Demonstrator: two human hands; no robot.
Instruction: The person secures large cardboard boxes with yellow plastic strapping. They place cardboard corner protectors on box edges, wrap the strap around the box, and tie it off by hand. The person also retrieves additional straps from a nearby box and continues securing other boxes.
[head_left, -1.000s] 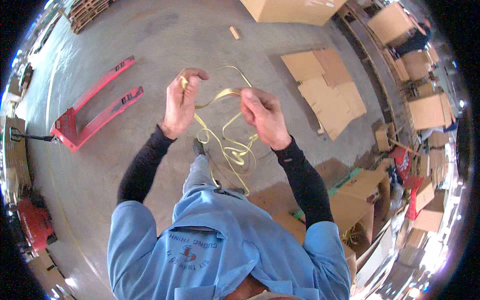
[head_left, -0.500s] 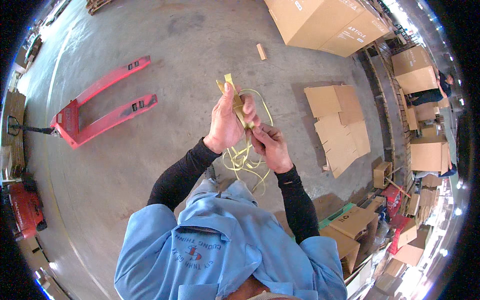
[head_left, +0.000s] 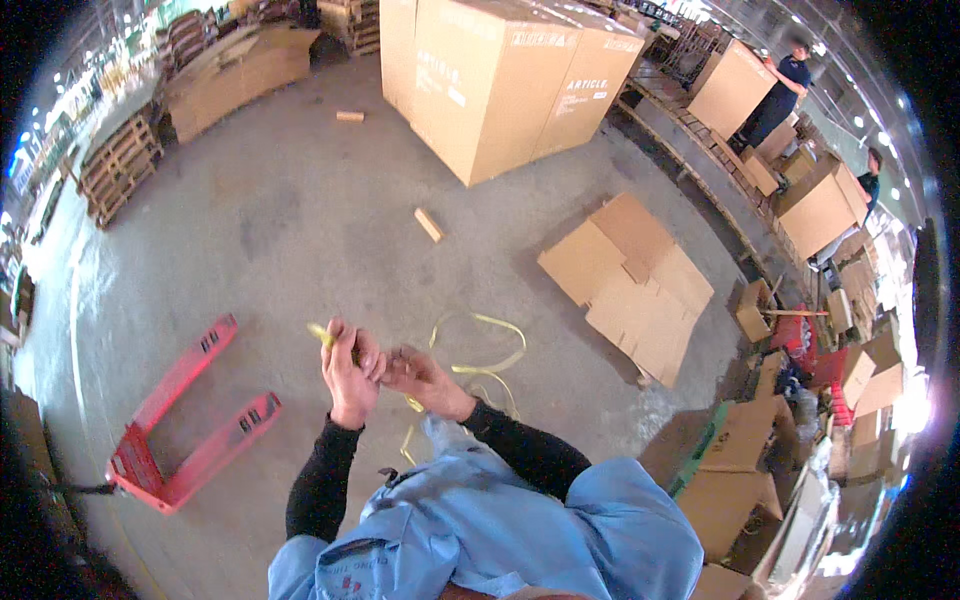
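My left hand (head_left: 350,378) is closed around a folded yellow strap (head_left: 319,332), whose end sticks out past the thumb and fingers. Close against it, my right hand (head_left: 428,382) has its fingers bent and pressed together at the strap, slightly blurred; the exact grip is partly hidden. A loose length of the same strap trails below the hands and loops over the concrete floor in front of me.
A red pallet jack (head_left: 150,470) stands at left. Large cardboard boxes (head_left: 480,90) are ahead, with small wooden blocks (head_left: 428,225) nearby. Flattened cardboard (head_left: 640,285) lies at right, beside a conveyor (head_left: 690,165) and piled cartons (head_left: 740,450). Two people work beyond the conveyor.
My view has tilted up and turned, bringing in more of the boxes, pallets and people. Both hands now sit lower and further left in view, still together at the strap.
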